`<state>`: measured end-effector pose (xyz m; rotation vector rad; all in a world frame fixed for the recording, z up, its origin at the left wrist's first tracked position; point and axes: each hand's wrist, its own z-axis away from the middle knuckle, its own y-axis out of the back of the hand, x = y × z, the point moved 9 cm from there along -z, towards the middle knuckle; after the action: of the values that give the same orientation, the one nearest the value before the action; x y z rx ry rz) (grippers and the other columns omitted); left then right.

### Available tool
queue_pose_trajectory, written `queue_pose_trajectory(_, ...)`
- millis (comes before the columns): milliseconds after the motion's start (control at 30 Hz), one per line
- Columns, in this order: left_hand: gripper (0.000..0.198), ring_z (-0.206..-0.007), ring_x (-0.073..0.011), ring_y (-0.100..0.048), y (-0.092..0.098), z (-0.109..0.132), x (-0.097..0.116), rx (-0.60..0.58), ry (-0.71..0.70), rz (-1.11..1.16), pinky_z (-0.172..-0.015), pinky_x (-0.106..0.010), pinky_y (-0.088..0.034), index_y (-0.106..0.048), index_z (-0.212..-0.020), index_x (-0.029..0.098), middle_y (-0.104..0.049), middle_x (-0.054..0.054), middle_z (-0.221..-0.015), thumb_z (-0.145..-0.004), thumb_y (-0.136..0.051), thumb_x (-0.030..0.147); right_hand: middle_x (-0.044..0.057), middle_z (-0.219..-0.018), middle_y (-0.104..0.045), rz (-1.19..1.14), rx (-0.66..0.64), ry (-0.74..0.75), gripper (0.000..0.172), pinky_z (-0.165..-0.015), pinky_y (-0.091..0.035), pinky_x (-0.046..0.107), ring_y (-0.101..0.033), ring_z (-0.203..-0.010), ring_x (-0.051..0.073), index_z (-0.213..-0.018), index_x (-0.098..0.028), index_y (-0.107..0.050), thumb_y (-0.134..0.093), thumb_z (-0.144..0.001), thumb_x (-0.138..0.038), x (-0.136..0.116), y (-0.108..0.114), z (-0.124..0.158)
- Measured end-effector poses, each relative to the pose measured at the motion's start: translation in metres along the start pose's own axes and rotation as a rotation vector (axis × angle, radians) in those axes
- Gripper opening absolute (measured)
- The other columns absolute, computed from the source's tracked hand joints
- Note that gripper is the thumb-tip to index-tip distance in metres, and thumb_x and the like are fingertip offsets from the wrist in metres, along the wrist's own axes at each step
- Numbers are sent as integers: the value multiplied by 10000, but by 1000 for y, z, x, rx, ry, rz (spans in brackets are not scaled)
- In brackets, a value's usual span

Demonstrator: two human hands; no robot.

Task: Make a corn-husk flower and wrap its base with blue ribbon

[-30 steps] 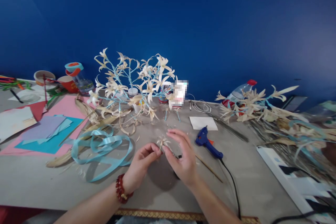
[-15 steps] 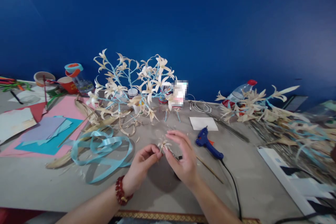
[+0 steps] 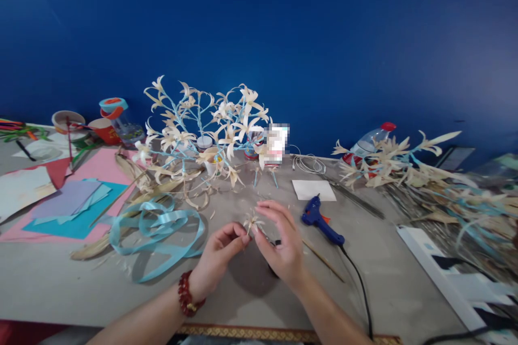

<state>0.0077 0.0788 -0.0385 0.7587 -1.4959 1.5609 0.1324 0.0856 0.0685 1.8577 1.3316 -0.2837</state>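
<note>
My left hand (image 3: 222,250), with a red beaded bracelet (image 3: 188,295) at its wrist, pinches the thin stem of a small cream flower (image 3: 253,221) between thumb and fingertips. Its narrow petals spread upward between my two hands. Beside it, my right hand (image 3: 285,245) is curved with thumb and fingers apart. The right thumb tip is at the flower's base, and the other fingertips arch above the petals. A dark object, mostly hidden, lies on the table beneath the right hand.
Blue glue gun (image 3: 322,221) with its cord lies right of my hands, near a white card (image 3: 314,191) and a thin stick (image 3: 324,261). Light-blue ribbon (image 3: 162,264) curls at left by coloured paper (image 3: 65,199). Cream flowers on blue stems (image 3: 199,113) stand behind; more flowers (image 3: 388,159) lie right.
</note>
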Motion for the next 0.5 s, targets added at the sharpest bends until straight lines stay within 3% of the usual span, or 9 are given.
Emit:
queue_pose_trajectory(333, 143, -712, -119, -478, -1, 0, 7, -7, -89, -53, -694, -225, -387, -656, -770, 173, -594, 9, -749, -798, -747, 280, 89, -1200, -598, -25, -10, 36, 395, -965, -464, 435, -566, -1122, 253, -1210, -243, -569, -599, -842, -101, -4, 1, 2)
queue_pose_trajectory(500, 125, -752, -136, -491, -5, 1, 18, -27, -187, -115, -716, -241, -394, -648, -768, 179, -575, 2, -767, -825, -716, 267, 84, -1105, -610, -20, 8, 103, 308, -917, -472, 427, -586, -1042, 246, -1082, -229, -592, -601, -815, -76, -13, 6, 2)
